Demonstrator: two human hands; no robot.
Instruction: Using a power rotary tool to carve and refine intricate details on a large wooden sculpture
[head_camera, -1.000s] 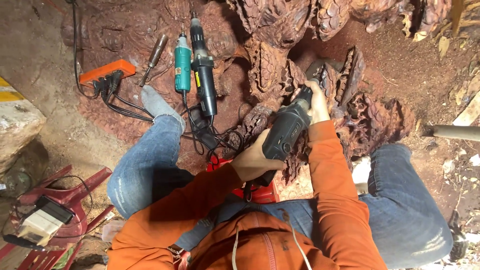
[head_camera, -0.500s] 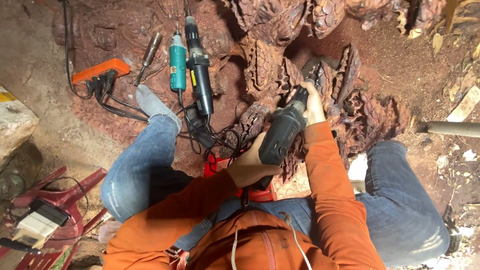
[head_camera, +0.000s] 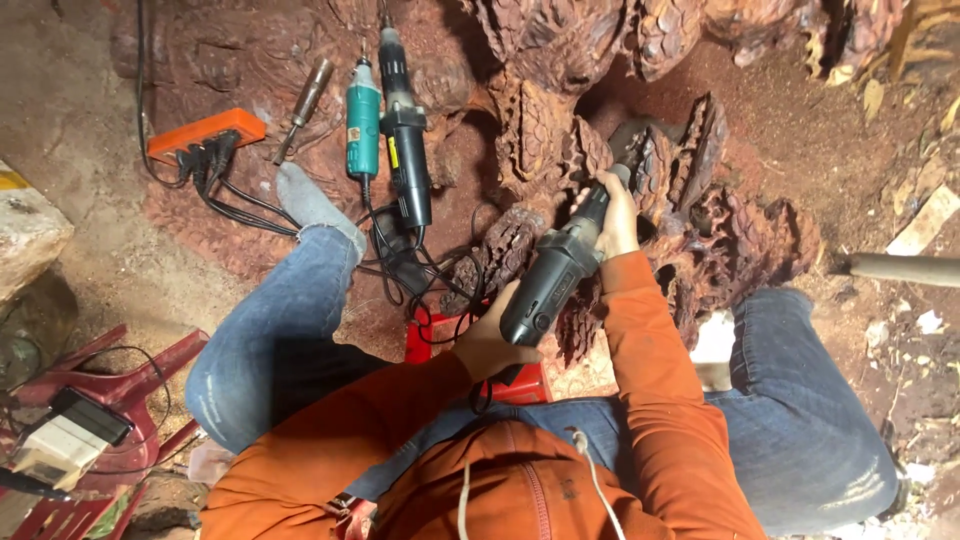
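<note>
Both hands closed on dark grey die grinder (head_camera: 560, 275): left hand (head_camera: 490, 345) wrapped round rear of cylindrical body, right hand (head_camera: 612, 215) gripping near nose. Tool angled up into reddish-brown wood carving (head_camera: 560, 140), rough, scaled, deeply ridged. Lying on dusty carved surface just beside left knee: teal grinder (head_camera: 362, 120), black grinder (head_camera: 405, 150), side by side. Orange power strip (head_camera: 205, 130) with black plugs further left. No containers visible.

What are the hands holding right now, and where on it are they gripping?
Both hold one dark grey power grinder: the left hand grips its rear body, the right hand its front neck, against the carved wood.
</note>
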